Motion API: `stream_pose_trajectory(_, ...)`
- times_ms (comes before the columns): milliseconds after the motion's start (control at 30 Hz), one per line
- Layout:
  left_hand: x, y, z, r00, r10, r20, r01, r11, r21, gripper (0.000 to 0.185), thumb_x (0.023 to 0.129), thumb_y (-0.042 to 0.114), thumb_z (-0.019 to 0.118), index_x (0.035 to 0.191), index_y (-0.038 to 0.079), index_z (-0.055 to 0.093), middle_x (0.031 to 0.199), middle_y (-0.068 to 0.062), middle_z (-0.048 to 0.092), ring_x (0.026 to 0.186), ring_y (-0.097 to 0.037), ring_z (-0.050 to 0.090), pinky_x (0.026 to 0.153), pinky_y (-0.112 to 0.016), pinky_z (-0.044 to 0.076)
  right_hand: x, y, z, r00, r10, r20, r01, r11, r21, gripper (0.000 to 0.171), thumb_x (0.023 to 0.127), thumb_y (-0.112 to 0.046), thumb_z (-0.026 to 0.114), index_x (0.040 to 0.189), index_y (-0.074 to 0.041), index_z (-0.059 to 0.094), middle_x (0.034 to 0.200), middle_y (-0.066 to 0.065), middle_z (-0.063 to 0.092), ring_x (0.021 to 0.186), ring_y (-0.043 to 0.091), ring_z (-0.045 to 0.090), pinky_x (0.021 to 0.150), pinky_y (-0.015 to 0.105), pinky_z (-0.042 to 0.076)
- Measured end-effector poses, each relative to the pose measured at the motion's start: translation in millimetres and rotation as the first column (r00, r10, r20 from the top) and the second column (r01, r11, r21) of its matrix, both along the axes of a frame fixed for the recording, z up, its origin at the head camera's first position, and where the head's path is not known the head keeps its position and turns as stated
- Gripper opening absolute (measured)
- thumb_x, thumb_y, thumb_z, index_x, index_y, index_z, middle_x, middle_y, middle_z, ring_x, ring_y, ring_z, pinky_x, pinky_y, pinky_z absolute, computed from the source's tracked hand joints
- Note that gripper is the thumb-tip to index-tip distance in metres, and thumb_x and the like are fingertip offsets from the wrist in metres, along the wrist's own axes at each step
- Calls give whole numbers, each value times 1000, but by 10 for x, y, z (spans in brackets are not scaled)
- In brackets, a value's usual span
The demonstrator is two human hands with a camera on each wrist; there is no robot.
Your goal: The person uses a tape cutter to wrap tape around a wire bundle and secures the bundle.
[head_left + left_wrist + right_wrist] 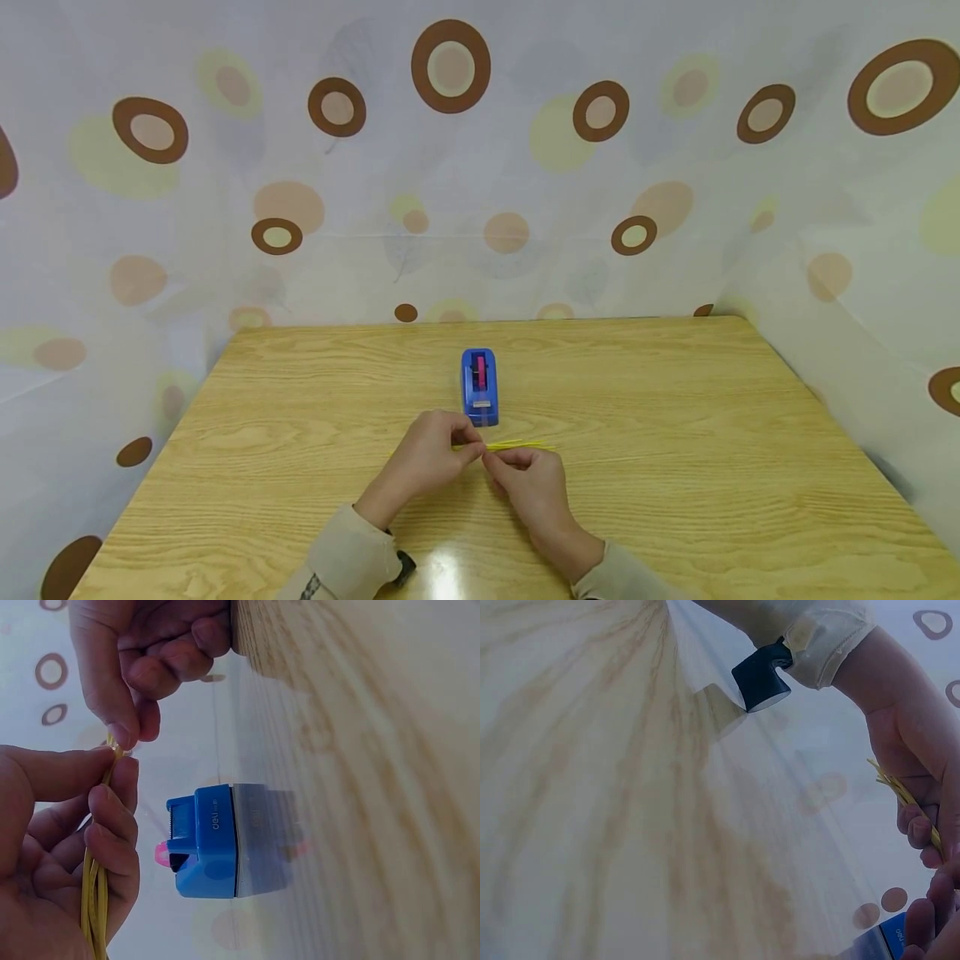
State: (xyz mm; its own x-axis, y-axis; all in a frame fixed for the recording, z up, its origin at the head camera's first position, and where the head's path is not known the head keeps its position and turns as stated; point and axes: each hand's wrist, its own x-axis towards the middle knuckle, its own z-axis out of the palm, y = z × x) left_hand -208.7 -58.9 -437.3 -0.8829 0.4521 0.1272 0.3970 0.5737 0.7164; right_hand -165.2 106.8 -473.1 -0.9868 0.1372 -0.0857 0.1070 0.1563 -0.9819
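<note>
A thin bundle of yellow strands lies crosswise between my hands, just above the table. My left hand pinches it near the middle with thumb and fingertips; in the left wrist view the strands run down along that palm. Thumb and finger of my right hand pinch right beside the left fingertips. A small shiny patch shows at the pinched spot, too small to make out. Just beyond the hands stands a blue tape dispenser with a pink core. Loose strand ends stick out past the left fingers in the right wrist view.
The wood-grain table extends on both sides of the hands. A pale curtain with brown and yellow circles surrounds its back and sides. A black strap device sits at the left cuff.
</note>
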Motion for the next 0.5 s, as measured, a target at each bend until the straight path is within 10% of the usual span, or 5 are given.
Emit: stream_pose_trajectory(500, 9, -6, 14, 999, 2, 38, -4, 999, 41, 13, 90, 13, 73, 79, 18, 71, 76, 14, 64, 75, -7, 60, 70, -29, 51, -2, 0, 5, 1000, -2, -3, 2, 999, 46, 23, 86, -23, 79, 86, 0, 78, 62, 0, 61, 60, 10, 54, 52, 21, 41)
